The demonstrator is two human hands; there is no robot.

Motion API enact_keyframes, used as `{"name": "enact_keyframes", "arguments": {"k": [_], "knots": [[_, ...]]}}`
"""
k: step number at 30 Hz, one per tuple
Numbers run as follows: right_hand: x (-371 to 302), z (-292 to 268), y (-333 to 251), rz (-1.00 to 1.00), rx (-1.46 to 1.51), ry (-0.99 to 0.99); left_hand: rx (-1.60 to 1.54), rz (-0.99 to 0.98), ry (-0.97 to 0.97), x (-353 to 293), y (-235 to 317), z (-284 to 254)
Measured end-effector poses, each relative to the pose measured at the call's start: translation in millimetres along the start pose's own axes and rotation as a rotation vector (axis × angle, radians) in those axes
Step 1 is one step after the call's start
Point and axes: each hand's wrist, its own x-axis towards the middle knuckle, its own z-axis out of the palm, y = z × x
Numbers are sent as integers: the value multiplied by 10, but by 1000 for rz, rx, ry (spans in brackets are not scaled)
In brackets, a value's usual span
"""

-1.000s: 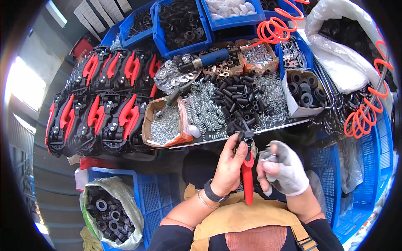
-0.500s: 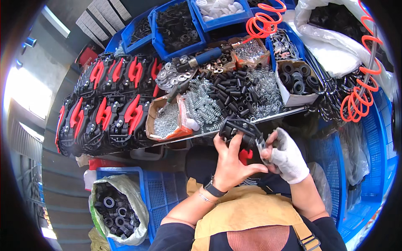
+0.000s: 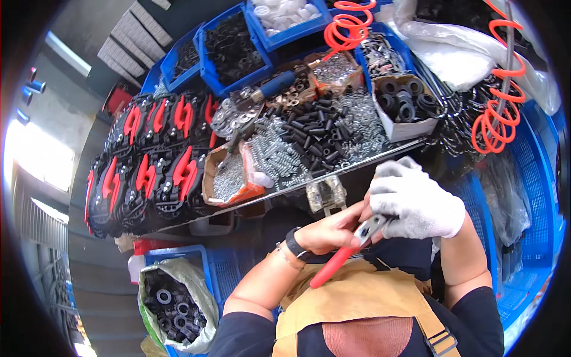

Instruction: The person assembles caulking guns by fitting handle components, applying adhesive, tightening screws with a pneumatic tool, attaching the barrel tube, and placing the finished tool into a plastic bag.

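Clock read from the hands, 12 = far side. Biggest: long dark workbench w/ thin pale metal front edge (image 3: 380, 156), running approx 9 round to 1 o'c. On it at 9–10, two rows of black plastic assemblies w/ red levers (image 3: 146, 172). At 3, big blue plastic mesh-sided crate (image 3: 532, 172); at 8–9, a 2nd blue plastic crate (image 3: 223, 268). Tan fabric apron (image 3: 351, 291) at 6. At 8, whitish translucent plastic bag (image 3: 208, 300) of black ring-shaped pcs.

Bench, cont'd: orange-red coiled hose (image 3: 499, 119) at 2; pile of short black tubes (image 3: 315, 128) at 11; heap of silver coil springs (image 3: 279, 152) at 10; white-sided cardboard box (image 3: 410, 128) of thick black rings btwn 12 & 1; orange-fronted cardboard box (image 3: 248, 193) of tiny silver pcs at 9–10.

R hand (image 3: 416, 202), white-gloved, fingers curled in at far end of the part; can't tell what's inside the curl. L hand (image 3: 333, 229), bare, black wristband (image 3: 294, 243), grasps the long red lever-shaped handle (image 3: 333, 268), which sits over the apron, below bench edge, free end to 7–8. Smallest: flat silver metal plate w/ holes (image 3: 370, 228) at the handle's upper end, btwn both hands.
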Motion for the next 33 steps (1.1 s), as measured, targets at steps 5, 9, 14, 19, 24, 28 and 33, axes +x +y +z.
{"name": "enact_keyframes", "arguments": {"k": [5, 9, 14, 19, 24, 28, 33], "knots": [[-359, -130, 83, -2, -46, 116, 11, -27, 176, 264, -51, 352], [-614, 67, 164, 133, 17, 190, 22, -149, 313, 407, -120, 356], [-1797, -364, 436, -221, 763, 1206, -270, 349, 388, 114, -15, 107], [-2714, -1262, 1800, 1124, -260, 1400, -235, 504, 505, 361, 101, 112], [-2627, -1512, 2667, 1174, -722, 910, -140, 457, 419, 582, -60, 249], [-2652, -1864, 2214, 1414, -605, 322, -80, 504, 516, 404, -41, 295], [-2453, -1881, 1912, 1374, -753, 532, -191, 439, 444, 459, -61, 254]]}}
